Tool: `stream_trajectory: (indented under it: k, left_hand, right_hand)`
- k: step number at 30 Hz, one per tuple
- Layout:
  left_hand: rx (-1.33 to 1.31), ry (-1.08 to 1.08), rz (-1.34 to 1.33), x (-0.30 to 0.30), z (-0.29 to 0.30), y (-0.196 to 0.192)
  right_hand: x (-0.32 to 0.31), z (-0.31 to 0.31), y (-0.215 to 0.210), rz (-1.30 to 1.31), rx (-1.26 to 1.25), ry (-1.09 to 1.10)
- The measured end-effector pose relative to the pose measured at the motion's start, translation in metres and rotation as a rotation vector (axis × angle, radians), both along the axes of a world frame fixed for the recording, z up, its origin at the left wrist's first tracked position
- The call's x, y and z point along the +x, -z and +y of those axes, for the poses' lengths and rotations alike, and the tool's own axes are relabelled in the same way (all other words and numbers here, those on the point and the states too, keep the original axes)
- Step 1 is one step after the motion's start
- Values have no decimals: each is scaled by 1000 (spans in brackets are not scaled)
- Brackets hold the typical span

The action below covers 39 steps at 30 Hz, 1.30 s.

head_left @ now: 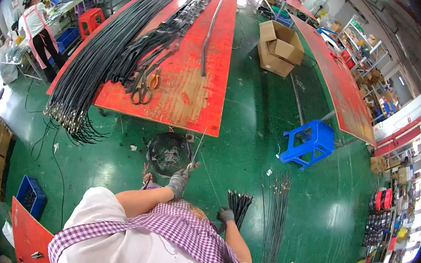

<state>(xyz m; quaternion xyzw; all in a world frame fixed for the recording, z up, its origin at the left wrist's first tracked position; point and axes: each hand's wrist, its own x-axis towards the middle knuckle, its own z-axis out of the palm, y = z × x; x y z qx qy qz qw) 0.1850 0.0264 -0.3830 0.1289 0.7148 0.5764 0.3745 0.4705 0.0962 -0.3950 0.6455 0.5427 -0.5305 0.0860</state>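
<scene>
My left hand [179, 181], in a grey glove, is closed around a thin metal rod or wire [198, 148] that runs up toward the red table's front edge. Lower and to the right, my gloved right hand [225, 215] grips a short bundle of black cables [239, 201] whose ends fan upward. Both hands are above the green floor, just in front of a round black bin [168, 152]. My white shirt and checked apron fill the bottom of the view.
A long red table [193, 98] carries long bundles of black cables [105, 52], scissors [141, 93] and orange-handled pliers [153, 79]. More thin cables [276, 217] lie on the floor beside a blue stool [309, 141]. Cardboard boxes [280, 46], a blue crate [31, 195] and a standing person [35, 28] are farther off.
</scene>
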Motion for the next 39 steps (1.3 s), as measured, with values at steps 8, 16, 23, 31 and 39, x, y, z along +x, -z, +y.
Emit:
stream_trajectory:
  k: [8, 16, 23, 31, 39]
  left_hand:
    - [-69, -11, 22, 0, 6, -33]
    - [-179, -48, 14, -22, -26, -54]
    - [-191, 55, -90, -8, -8, -98]
    - [-277, 127, 29, -1, 0, -104]
    - [-680, 890, 1440, -20, -17, -40]
  right_hand:
    - [-37, -21, -7, 13, 410, -572]
    - [35, -33, 22, -271, 123, -1212]
    - [94, -49, 84, -300, 180, -743]
    - [43, -58, -31, -308, 108, -746]
    - [69, -57, 24, -309, 174, -737]
